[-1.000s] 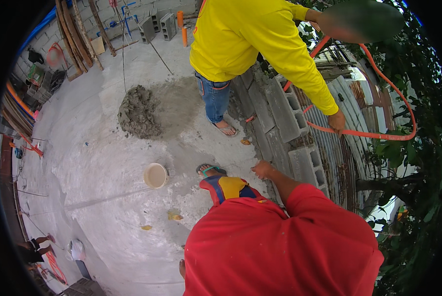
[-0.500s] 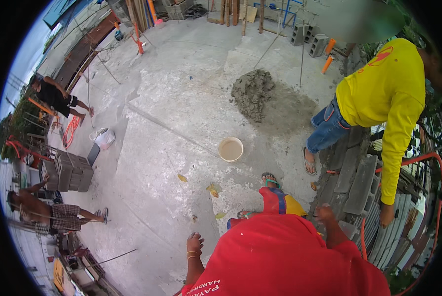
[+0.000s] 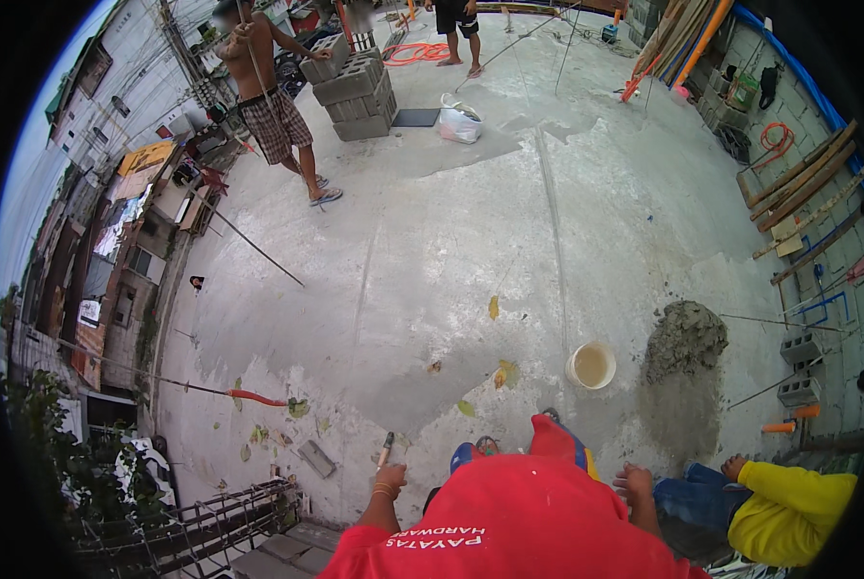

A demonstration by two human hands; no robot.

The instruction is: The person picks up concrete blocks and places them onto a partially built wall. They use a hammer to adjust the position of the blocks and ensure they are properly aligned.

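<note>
My left hand (image 3: 390, 479), loosely bent with nothing clearly held, hangs low at the bottom centre, just below a small handled tool (image 3: 386, 449) that appears to lie on the concrete. My right hand (image 3: 633, 482) hangs with loosely curled fingers beside a co-worker in a yellow top (image 3: 789, 511) and jeans at the lower right. A white bucket of cloudy liquid (image 3: 590, 365) stands on the floor ahead, left of a heap of wet grey mortar (image 3: 683, 343).
A shirtless person (image 3: 268, 116) grips a pole beside stacked blocks (image 3: 355, 96) and a white bag (image 3: 459, 121); another person's legs (image 3: 456, 39) are farther back. Rods project across the slab. Planks and blocks line the right wall (image 3: 828, 183). A rebar cage (image 3: 210, 521) borders the lower-left edge.
The view has swung left: the mortar, bucket and yellow-clad co-worker now sit farther right or lower, and the two other people appear at the top. My hands remain low beside my body.
</note>
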